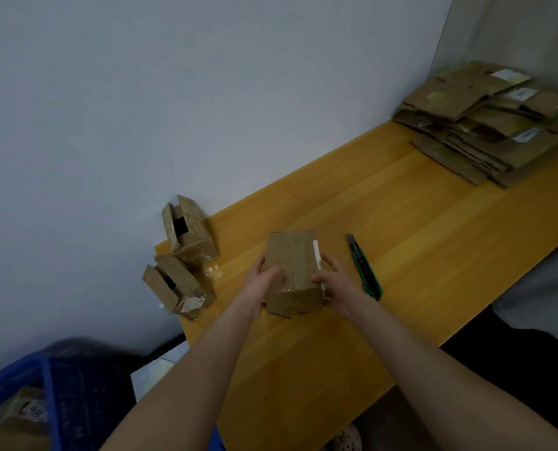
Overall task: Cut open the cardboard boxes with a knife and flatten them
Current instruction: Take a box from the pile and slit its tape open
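A small brown cardboard box (295, 255) with tape on top stands on the yellow wooden table (401, 222). My left hand (259, 286) grips its left side, thumb over the top face. Its right side is held by my right hand (333, 284), thumb on the top edge near a white label. A green utility knife (364, 266) lies on the table just right of my right hand, untouched. Two more small boxes sit at the table's left end by the wall: one (188, 229) with an open flap, another (180, 286) nearer the edge.
A stack of flattened cardboard (486, 125) lies at the far right corner of the table. A blue plastic crate (53, 395) holding more boxes stands on the floor at lower left. The white wall runs along the table's far side.
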`<state>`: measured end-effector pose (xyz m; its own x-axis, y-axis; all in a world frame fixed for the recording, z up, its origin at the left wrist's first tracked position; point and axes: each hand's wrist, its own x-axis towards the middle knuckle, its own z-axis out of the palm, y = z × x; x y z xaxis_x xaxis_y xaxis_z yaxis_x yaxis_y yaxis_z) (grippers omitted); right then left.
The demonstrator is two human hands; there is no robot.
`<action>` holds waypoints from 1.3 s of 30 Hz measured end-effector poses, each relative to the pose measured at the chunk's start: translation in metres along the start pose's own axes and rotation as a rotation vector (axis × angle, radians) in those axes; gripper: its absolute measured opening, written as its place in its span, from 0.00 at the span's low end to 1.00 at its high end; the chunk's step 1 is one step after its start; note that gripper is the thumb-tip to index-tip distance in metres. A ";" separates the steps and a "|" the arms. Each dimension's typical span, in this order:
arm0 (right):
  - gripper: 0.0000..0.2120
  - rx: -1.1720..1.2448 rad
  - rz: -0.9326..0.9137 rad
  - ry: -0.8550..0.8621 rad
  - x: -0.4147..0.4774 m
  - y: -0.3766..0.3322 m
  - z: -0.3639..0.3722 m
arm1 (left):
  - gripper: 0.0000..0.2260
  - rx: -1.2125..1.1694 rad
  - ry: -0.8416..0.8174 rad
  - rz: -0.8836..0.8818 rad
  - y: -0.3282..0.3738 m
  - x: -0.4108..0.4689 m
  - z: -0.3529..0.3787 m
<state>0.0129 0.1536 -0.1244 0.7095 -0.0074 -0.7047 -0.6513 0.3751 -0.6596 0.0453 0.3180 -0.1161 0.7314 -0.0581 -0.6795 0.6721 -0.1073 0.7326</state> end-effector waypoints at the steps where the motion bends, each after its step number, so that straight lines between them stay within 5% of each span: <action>1: 0.30 -0.032 0.003 0.004 0.001 0.004 0.002 | 0.31 0.019 -0.009 -0.002 -0.004 0.002 0.000; 6: 0.20 -0.604 -0.123 0.234 0.018 0.017 -0.016 | 0.38 0.415 0.090 0.162 -0.016 0.022 -0.003; 10: 0.23 -1.155 -0.160 0.495 0.032 0.016 -0.045 | 0.40 0.833 0.310 0.281 -0.012 0.020 0.019; 14: 0.29 -1.341 -0.118 0.507 0.051 0.018 -0.059 | 0.53 1.180 0.296 0.262 -0.020 0.020 0.050; 20: 0.21 -1.560 -0.132 0.526 0.058 0.024 -0.064 | 0.48 1.286 0.188 0.179 -0.018 0.031 0.043; 28: 0.19 -1.353 -0.061 0.428 0.055 0.036 -0.037 | 0.49 1.676 -0.125 0.373 -0.011 0.021 -0.025; 36: 0.22 -0.698 -0.044 0.309 0.025 0.037 -0.027 | 0.58 1.520 0.112 0.178 -0.009 0.016 0.006; 39: 0.20 -0.641 -0.087 0.272 0.013 0.034 -0.027 | 0.58 1.521 0.102 0.160 -0.011 0.015 0.011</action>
<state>-0.0079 0.1414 -0.1629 0.7280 -0.2753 -0.6279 -0.6851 -0.2572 -0.6815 0.0479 0.3072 -0.1350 0.8295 -0.1080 -0.5480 -0.1168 -0.9930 0.0188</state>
